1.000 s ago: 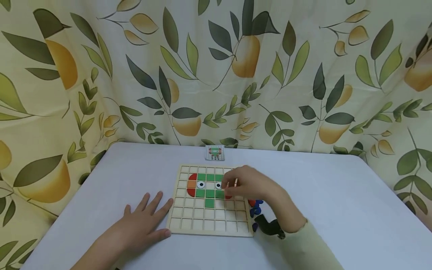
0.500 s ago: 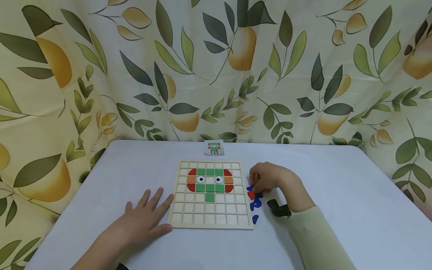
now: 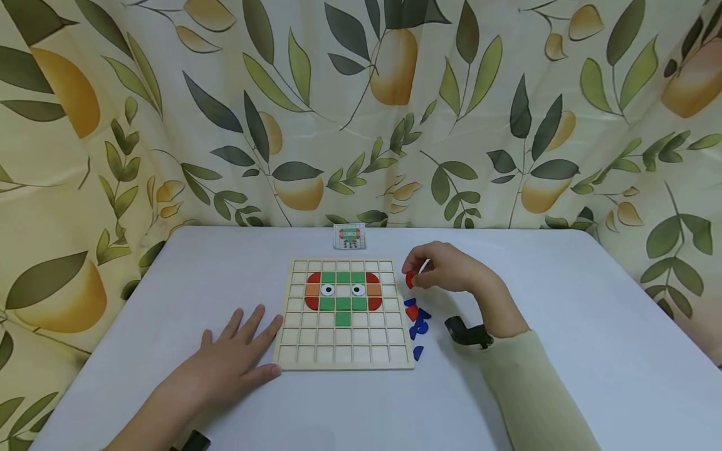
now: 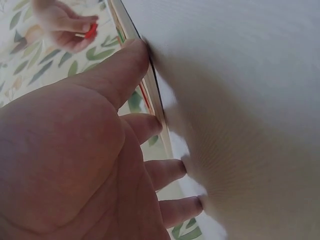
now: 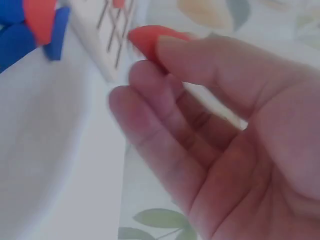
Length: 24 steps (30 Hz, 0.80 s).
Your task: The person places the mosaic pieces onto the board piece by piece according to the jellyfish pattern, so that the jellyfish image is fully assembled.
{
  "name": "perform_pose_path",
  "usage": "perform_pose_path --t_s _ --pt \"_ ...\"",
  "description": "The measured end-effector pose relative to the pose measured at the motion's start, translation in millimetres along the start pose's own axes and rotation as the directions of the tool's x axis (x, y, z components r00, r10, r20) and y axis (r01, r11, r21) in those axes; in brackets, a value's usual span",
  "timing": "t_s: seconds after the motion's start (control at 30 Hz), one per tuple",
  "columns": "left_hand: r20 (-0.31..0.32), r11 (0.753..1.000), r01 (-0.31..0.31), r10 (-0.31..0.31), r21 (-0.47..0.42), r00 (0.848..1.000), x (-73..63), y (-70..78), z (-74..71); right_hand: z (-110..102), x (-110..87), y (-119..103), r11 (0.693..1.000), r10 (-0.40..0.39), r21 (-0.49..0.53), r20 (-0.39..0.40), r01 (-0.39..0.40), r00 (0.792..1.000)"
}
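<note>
My right hand (image 3: 448, 268) pinches a small red rounded piece (image 5: 152, 41) between thumb and fingers, just right of the board's upper right corner. With fingers spread, my left hand (image 3: 234, 357) rests on the table, its thumb and forefinger touching the left edge of the wooden grid board (image 3: 344, 355). On the board, green squares (image 3: 343, 319), orange squares, red rounded corners and two eye pieces (image 3: 328, 290) form a face, with one green square below it. Beside the board's right edge lie several loose blue pieces (image 3: 418, 352) and a red one (image 3: 412, 312).
A small picture card (image 3: 350, 236) with a similar face lies behind the board. The white table (image 3: 507, 388) reaches back to a leaf-and-fruit patterned curtain (image 3: 361, 113). Black wrist straps show at both wrists.
My right hand has left the board, gone to the loose pieces on the right and lifted a red piece from there. The left hand keeps its place at the board's edge.
</note>
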<state>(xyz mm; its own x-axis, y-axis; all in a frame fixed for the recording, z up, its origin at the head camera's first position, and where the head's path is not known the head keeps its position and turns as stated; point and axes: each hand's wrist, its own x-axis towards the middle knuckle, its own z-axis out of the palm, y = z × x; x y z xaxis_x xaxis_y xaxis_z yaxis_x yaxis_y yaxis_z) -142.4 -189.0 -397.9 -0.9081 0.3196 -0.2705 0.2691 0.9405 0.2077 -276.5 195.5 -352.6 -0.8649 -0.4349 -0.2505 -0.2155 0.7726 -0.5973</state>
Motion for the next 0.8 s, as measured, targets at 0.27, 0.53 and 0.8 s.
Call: perform_pose_path --t_s 0.27,0.53,0.8 --pt "-0.018 1.0 0.0 0.0 -0.004 1.0 -3.4 -3.8 2.4 -0.7 3.3 -1.9 0.998 -0.061 -0.002 -0.021 0.061 0.998" --pt "-0.024 1.0 -0.009 0.009 -0.001 1.0 -3.0 -2.7 5.0 15.6 10.3 -18.1 0.985 -0.129 0.119 -0.003 0.129 0.992" --pt "-0.02 1.0 -0.019 0.019 0.015 1.0 0.6 -2.6 -1.8 44.4 18.6 -49.0 0.963 -0.27 0.057 0.117 0.264 0.956"
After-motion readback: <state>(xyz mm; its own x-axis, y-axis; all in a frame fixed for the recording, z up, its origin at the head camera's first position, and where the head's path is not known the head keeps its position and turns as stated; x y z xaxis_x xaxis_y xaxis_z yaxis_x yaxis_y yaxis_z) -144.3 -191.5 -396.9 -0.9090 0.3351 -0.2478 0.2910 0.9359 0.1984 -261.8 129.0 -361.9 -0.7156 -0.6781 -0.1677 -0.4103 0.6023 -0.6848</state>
